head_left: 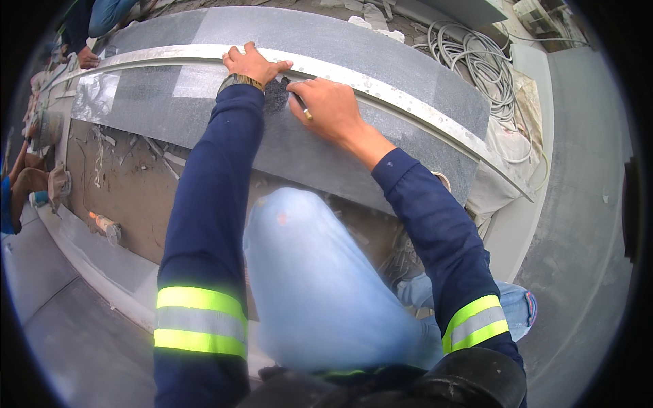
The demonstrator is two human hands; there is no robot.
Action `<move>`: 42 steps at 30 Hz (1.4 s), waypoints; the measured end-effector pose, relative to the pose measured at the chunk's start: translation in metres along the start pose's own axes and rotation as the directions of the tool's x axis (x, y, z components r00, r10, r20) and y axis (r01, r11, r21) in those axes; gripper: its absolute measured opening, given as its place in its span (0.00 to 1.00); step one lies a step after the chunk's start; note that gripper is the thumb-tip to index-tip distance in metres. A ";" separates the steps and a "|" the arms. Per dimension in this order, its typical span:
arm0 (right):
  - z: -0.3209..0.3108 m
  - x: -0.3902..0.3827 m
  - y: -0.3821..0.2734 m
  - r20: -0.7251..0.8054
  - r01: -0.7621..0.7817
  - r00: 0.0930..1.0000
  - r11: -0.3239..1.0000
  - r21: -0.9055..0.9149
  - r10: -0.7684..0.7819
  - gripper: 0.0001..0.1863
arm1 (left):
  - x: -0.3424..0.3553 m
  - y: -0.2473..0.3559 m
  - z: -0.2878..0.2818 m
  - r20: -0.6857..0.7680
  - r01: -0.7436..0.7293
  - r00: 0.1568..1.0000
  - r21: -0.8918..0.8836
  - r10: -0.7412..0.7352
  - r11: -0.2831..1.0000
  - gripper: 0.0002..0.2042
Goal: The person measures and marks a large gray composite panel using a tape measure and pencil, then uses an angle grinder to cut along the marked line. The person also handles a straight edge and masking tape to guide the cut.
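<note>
A long white metal straightedge (367,87) lies across a speckled grey stone slab (347,156). My left hand (250,66) rests on the straightedge, fingers and thumb spread. Just right of it, my right hand (326,109) grips a thin pencil (303,109) with a brassy end, held at the lower edge of the straightedge beside a dark patch on the slab; its tip is hidden or too small to make out.
Another person's hand (87,58) rests by the straightedge's far left end; another person (20,190) sits at the left edge. Coiled grey hoses (476,68) lie upper right, an orange power tool (105,228) lower left. My knee (306,272) is below the slab.
</note>
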State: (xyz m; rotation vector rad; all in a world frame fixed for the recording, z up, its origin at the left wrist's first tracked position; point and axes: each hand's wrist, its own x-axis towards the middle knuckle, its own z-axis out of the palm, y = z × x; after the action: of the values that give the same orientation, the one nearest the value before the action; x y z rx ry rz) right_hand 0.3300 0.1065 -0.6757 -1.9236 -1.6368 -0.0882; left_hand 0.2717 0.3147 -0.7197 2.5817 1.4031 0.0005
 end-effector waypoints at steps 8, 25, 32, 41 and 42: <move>0.021 0.026 0.003 0.064 -0.031 0.997 0.992 -0.122 0.039 0.09 | -0.001 0.014 -0.015 0.059 -0.012 0.998 0.064 0.008 0.998 0.58; -0.182 -0.157 0.084 0.261 -0.057 0.949 0.908 -0.415 0.179 0.07 | 0.014 0.004 -0.002 0.069 0.013 0.997 0.115 -0.021 0.993 0.55; -0.272 -0.185 0.083 0.152 -0.244 0.922 0.840 -0.485 0.355 0.09 | 0.002 0.007 -0.011 0.081 -0.009 0.997 0.120 -0.001 0.993 0.51; -0.102 -0.023 0.080 0.238 -0.116 0.958 0.977 -0.178 0.157 0.15 | -0.008 0.025 -0.026 0.170 0.143 0.975 0.009 -0.142 0.990 0.47; -0.080 -0.006 0.079 0.241 -0.106 0.961 0.986 -0.132 0.135 0.16 | -0.012 0.025 -0.034 0.182 0.170 0.969 -0.010 -0.165 0.985 0.48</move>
State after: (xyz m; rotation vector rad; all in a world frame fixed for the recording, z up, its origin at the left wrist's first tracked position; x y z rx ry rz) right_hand 0.4273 0.0588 -0.6446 -2.1945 -1.7006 0.1138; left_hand 0.2823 0.2979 -0.6811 2.3662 1.5358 -0.2334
